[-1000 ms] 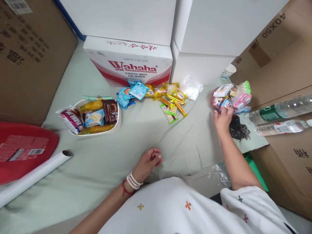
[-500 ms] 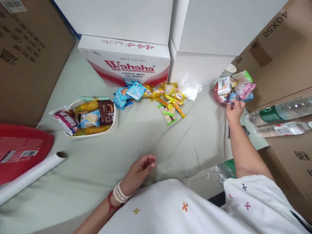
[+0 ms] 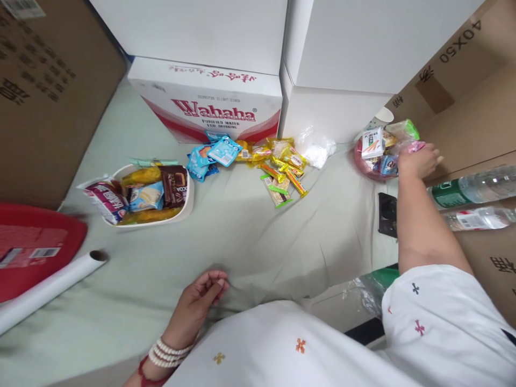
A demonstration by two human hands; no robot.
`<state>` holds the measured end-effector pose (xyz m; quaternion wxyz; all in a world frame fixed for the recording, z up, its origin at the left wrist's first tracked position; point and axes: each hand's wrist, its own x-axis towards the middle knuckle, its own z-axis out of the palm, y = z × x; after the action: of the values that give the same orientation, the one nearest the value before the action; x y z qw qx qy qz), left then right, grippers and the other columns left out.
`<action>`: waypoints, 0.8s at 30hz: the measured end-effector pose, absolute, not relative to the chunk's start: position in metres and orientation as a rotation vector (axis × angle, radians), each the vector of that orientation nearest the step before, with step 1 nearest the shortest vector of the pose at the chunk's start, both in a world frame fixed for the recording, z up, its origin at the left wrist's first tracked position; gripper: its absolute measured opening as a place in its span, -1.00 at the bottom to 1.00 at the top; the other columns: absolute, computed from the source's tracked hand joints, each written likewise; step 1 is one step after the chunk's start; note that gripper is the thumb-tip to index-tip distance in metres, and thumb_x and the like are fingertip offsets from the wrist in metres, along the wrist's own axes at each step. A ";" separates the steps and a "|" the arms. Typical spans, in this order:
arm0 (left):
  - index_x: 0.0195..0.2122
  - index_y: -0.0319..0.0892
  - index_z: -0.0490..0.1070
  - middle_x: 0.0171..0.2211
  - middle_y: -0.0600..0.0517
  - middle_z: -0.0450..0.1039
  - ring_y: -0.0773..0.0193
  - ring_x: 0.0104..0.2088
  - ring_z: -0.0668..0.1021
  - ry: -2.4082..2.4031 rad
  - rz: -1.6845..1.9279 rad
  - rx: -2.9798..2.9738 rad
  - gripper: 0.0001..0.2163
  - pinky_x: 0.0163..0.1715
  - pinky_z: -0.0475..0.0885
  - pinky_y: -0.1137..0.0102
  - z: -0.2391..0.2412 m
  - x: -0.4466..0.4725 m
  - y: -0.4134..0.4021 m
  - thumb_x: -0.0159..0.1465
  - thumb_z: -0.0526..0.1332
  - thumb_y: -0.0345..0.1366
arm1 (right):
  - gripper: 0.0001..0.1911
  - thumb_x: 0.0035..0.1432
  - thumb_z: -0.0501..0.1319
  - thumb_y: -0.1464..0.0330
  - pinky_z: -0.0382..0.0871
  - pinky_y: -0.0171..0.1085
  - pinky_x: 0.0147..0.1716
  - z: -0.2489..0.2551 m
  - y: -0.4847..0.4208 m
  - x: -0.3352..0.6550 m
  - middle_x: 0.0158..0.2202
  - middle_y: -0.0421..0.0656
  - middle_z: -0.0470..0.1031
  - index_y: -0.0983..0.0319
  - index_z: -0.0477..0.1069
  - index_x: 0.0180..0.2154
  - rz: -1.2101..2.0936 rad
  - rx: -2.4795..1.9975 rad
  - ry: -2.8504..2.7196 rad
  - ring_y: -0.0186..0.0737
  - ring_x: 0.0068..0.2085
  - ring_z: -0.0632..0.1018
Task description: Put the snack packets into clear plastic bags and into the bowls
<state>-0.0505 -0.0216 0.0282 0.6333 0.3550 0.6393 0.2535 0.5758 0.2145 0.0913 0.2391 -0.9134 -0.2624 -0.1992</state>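
My right hand (image 3: pixel 421 160) reaches over the right side of a reddish bowl (image 3: pixel 365 165) heaped with wrapped snacks. It covers most of a pink packet (image 3: pixel 415 146); its fingertips are hidden, so its grip does not show. Left of it in the bowl lie a white packet (image 3: pixel 372 143) and a blue packet (image 3: pixel 389 165), with a green-edged packet (image 3: pixel 404 129) behind. My left hand (image 3: pixel 199 298) hovers near my body over the cloth, fingers curled and thumb against them, nothing visible in it. Ahead of it, a white container (image 3: pixel 188 196) holds several snacks, among them a brown cocoa packet (image 3: pixel 174 185).
Blue packets (image 3: pixel 223 150), yellow packets (image 3: pixel 292 156) and a clear plastic bag (image 3: pixel 316 148) lie before a Wahaha carton (image 3: pixel 217 102). Plastic bottles (image 3: pixel 470 185) lie at right, a black tray (image 3: pixel 387 215) beside my forearm. A white roll (image 3: pixel 52 290) lies left, near a red object (image 3: pixel 36 247).
My right hand has moved right, from the bowl's front edge onto the pink packet, uncovering the blue packet and the black tray. My left hand has drawn left and slightly down.
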 end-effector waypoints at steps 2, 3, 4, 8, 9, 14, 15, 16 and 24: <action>-0.23 -0.19 0.52 -0.41 0.00 0.56 0.28 -0.45 0.45 1.461 0.577 0.818 -0.51 -0.46 0.38 0.41 0.027 -0.050 -0.022 0.05 0.40 0.15 | -0.43 0.07 0.39 0.35 0.26 0.02 -0.15 0.091 0.218 0.570 0.08 0.32 0.33 0.39 0.39 0.10 -0.565 -2.583 -0.785 0.11 -0.04 0.45; -0.23 -0.18 0.52 -0.40 0.00 0.57 0.28 -0.44 0.46 1.462 0.571 0.824 -0.51 -0.45 0.38 0.41 0.027 -0.050 -0.022 0.05 0.39 0.15 | -0.40 0.06 0.38 0.37 0.25 0.00 -0.19 0.090 0.219 0.565 0.09 0.32 0.32 0.40 0.38 0.13 -0.584 -2.610 -0.832 0.06 -0.09 0.47; -0.23 -0.18 0.52 -0.40 0.00 0.56 0.28 -0.44 0.46 1.463 0.564 0.832 -0.51 -0.45 0.38 0.41 0.027 -0.050 -0.023 0.06 0.39 0.15 | -0.38 0.06 0.37 0.38 0.24 -0.02 -0.22 0.088 0.220 0.560 0.09 0.32 0.31 0.41 0.37 0.16 -0.605 -2.623 -0.890 0.02 -0.14 0.48; -0.24 -0.17 0.52 -0.41 0.01 0.55 0.27 -0.44 0.46 1.453 0.543 0.845 -0.53 -0.46 0.38 0.41 0.027 -0.048 -0.023 0.06 0.38 0.15 | -0.42 0.12 0.29 0.42 0.22 -0.07 -0.25 0.079 0.223 0.546 0.09 0.28 0.31 0.42 0.35 0.18 -0.671 -2.609 -1.082 -0.04 -0.18 0.48; -0.24 -0.17 0.52 -0.41 0.01 0.55 0.27 -0.44 0.46 1.450 0.544 0.840 -0.53 -0.46 0.38 0.41 0.028 -0.048 -0.023 0.06 0.38 0.15 | -0.40 0.10 0.31 0.41 0.21 -0.08 -0.25 0.078 0.224 0.546 0.09 0.27 0.30 0.43 0.35 0.18 -0.663 -2.605 -1.106 -0.04 -0.17 0.47; -0.25 -0.17 0.53 -0.42 0.01 0.55 0.27 -0.45 0.46 1.434 0.563 0.819 -0.52 -0.48 0.38 0.41 0.031 -0.048 -0.021 0.03 0.40 0.16 | -0.39 0.08 0.37 0.23 0.23 -0.08 -0.19 0.087 0.223 0.552 0.03 0.23 0.28 0.46 0.43 0.09 -0.464 -2.508 -1.108 -0.07 -0.20 0.47; -0.25 -0.17 0.52 -0.42 0.01 0.55 0.27 -0.45 0.46 1.428 0.566 0.817 -0.52 -0.48 0.38 0.41 0.031 -0.048 -0.021 0.03 0.40 0.15 | -0.43 0.12 0.34 0.19 0.24 -0.08 -0.17 0.090 0.220 0.551 0.01 0.22 0.28 0.44 0.46 0.06 -0.438 -2.483 -1.086 -0.05 -0.19 0.48; -0.26 -0.16 0.52 -0.42 0.01 0.55 0.27 -0.46 0.46 1.423 0.569 0.814 -0.52 -0.48 0.37 0.41 0.031 -0.048 -0.021 0.02 0.40 0.15 | -0.47 0.16 0.31 0.17 0.25 -0.06 -0.14 0.093 0.216 0.549 0.01 0.22 0.30 0.42 0.47 0.04 -0.433 -2.459 -1.060 -0.03 -0.18 0.49; -0.25 -0.18 0.52 -0.43 0.01 0.55 0.30 -0.47 0.43 1.416 0.617 0.787 -0.53 -0.48 0.36 0.43 0.029 -0.051 -0.023 0.01 0.42 0.12 | -0.71 0.32 0.03 0.43 0.31 -0.08 0.01 0.095 0.202 0.488 -0.09 0.14 0.55 0.33 0.49 -0.09 -0.347 -2.204 -1.253 0.04 -0.05 0.54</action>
<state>-0.0507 -0.0231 0.0285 0.6474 0.3459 0.6225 0.2714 0.4883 0.2025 0.0951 0.2872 -0.8251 -0.4689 -0.1298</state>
